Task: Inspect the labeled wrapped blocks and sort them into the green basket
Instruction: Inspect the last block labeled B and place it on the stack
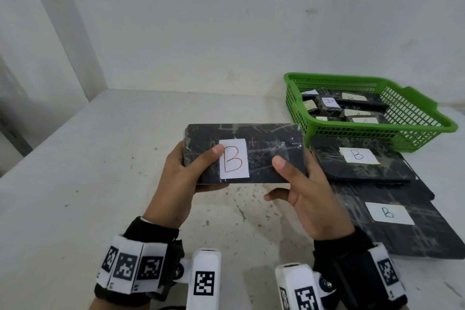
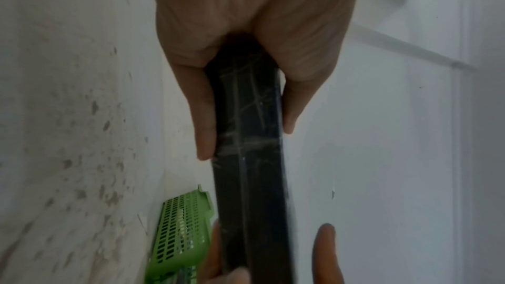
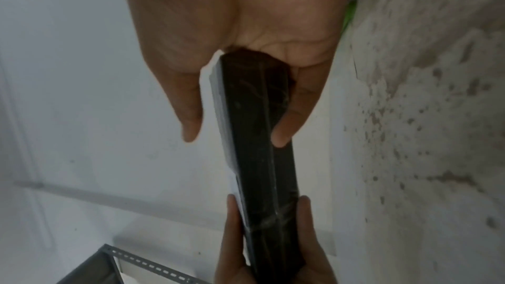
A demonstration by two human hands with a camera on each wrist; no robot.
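A black wrapped block point(image 1: 261, 156) with a white label marked B point(image 1: 234, 158) is held flat above the table, label facing up. My left hand point(image 1: 187, 171) grips its left end, thumb on top beside the label. My right hand point(image 1: 297, 178) grips its right end, thumb on top, one finger sticking out below. Both wrist views show the block's narrow edge point(image 2: 251, 159) point(image 3: 259, 148) pinched between thumb and fingers. The green basket point(image 1: 415, 133) stands at the back right and holds several smaller labelled blocks, some marked A.
Two more flat black blocks labelled B point(image 1: 359, 166) point(image 1: 392, 224) lie on the table at the right, in front of the basket. The stained white table point(image 1: 100, 171) meets a white wall behind. A grey perforated metal bracket point(image 3: 153, 267) appears in the right wrist view.
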